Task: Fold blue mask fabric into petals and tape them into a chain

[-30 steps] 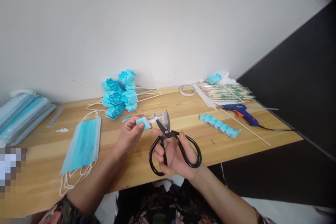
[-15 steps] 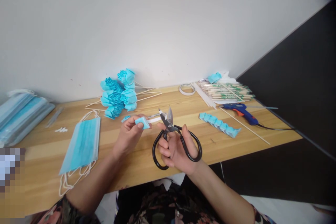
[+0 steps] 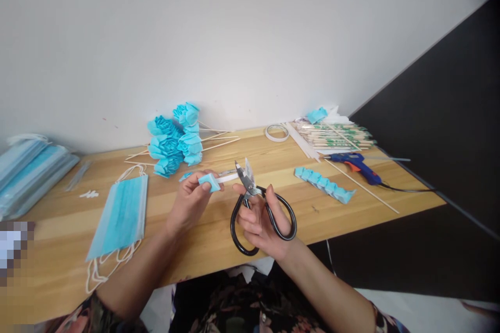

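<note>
My left hand [image 3: 190,202] pinches a small folded blue piece [image 3: 208,181] with a white strip [image 3: 228,178] sticking out to the right. My right hand [image 3: 261,221] grips black-handled scissors [image 3: 261,210], fingers through the loops. The blades [image 3: 245,175] are slightly apart around the end of the white strip, just above the wooden table [image 3: 219,229].
A flat blue face mask [image 3: 120,215] lies left of my hands, a stack of masks [image 3: 31,171] at far left. Blue fabric flowers on sticks [image 3: 174,140] lie at the back. To the right: a folded blue chain [image 3: 324,184], a glue gun [image 3: 357,165], a tape ring [image 3: 278,132], wrapped sticks [image 3: 336,137].
The scissors have moved up and left toward the strip, and the handles have drawn closer together, narrowing the blades. My left hand has barely moved.
</note>
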The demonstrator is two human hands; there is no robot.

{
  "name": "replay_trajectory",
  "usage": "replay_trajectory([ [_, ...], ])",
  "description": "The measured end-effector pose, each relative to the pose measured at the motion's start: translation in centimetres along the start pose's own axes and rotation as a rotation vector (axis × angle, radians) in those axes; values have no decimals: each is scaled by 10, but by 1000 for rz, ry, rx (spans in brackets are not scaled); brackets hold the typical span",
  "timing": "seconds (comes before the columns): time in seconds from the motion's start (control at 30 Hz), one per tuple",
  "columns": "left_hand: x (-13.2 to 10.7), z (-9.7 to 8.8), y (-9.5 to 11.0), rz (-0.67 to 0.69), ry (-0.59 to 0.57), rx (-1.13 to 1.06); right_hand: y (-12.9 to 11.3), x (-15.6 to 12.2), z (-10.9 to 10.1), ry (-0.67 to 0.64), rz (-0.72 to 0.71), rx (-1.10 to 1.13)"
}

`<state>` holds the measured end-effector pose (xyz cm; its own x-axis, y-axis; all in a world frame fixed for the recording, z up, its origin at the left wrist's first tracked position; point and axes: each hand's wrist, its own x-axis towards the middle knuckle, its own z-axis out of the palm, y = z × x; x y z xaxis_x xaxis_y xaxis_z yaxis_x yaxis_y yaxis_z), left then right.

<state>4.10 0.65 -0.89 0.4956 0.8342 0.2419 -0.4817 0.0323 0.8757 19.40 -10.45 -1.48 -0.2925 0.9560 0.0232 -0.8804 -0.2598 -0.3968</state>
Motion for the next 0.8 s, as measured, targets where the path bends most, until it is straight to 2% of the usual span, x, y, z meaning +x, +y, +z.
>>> replay_trajectory([
  [0.27,-1,-6,-3,4,14,142,2,0,0,94,-45,-153],
  [0.4,-1,-12,-7,15,11,261,6,-8,-1,72,-97,-420],
  [0.5,2,-12,-7,13,27,403,-4,-27,0,102,-31,-644],
  [0.57,6,-9,-4,10,4,499,-18,-48,-1,210,-3,-744],
  [0.67,18,3,3,-4,-63,607,-43,-90,-5,453,-73,-871],
  [0.73,32,17,2,3,-110,665,-56,-118,-11,612,-86,-923],
  [0.8,50,36,-10,74,-165,739,-65,-143,-18,725,-110,-916],
])
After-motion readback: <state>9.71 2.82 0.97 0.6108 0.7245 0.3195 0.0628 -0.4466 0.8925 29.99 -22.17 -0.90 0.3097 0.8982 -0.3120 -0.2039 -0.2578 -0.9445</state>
